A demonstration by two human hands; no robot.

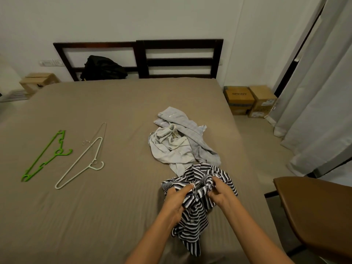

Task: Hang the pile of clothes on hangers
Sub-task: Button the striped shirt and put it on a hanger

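Your left hand [176, 199] grips a bunched fold of the black-and-white striped shirt [194, 216], thumb lying on top of the cloth and fingers curled beneath it. Your right hand [221, 193] pinches the same shirt just beside the left, fingers curled into the fabric near what looks like the collar or a hem edge; which one it is cannot be told. The shirt is gathered up between your two hands, and its lower part trails down onto the brown bedsheet [95, 216] toward you.

Just beyond the striped shirt, touching its far edge, lies the rest of the pile: a crumpled white garment [171, 147] with a pale blue shirt [192, 128] draped behind and to the right of it. Both rest on the right half of the bed.

Well apart on the left half of the bed lie three hangers. The green plastic hanger [45, 157] is farthest left. The white plastic hanger [80, 164] lies just beside it, hook pointing right. A thin wire hanger [102, 134] lies at the white one's far end, partly overlapping it.

At the head of the bed stands a dark wooden headboard [179, 60], with a black bag [103, 68] leaning against it. Cardboard boxes [249, 100] sit on the floor to the right, near grey curtains [320, 92]. A brown chair seat [320, 210] juts in at your lower right.
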